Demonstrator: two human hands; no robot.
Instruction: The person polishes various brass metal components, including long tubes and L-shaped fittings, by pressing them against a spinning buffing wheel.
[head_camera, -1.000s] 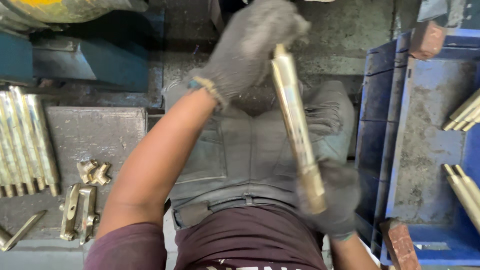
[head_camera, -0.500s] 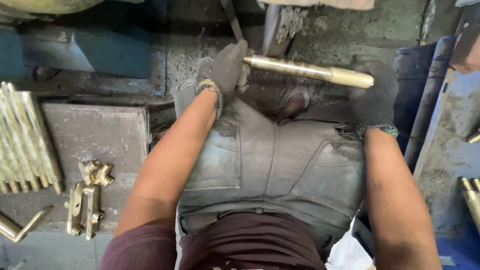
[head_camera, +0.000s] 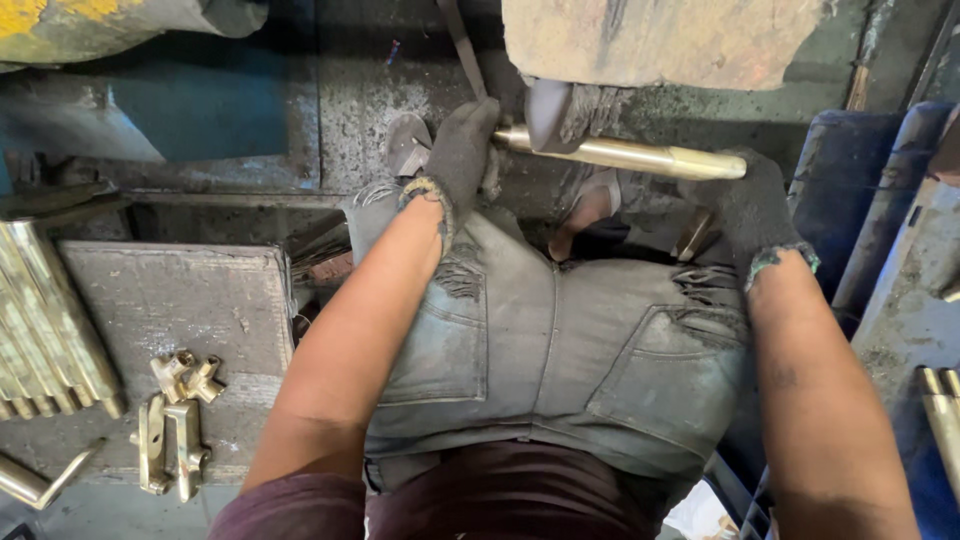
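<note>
Hands: both gloved, gripping rod | brass rod (head_camera: 640, 155): long, shiny, level

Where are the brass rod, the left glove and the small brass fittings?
brass rod (head_camera: 640, 155), head view, middle of shaft.
left glove (head_camera: 462, 150), head view, back of hand.
small brass fittings (head_camera: 175, 425), head view, middle of cluster.

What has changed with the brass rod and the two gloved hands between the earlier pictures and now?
The brass rod swung from upright to level, its left end now against the dark machine part. The left hand and right hand kept hold throughout. The brass fittings stayed put.
</note>
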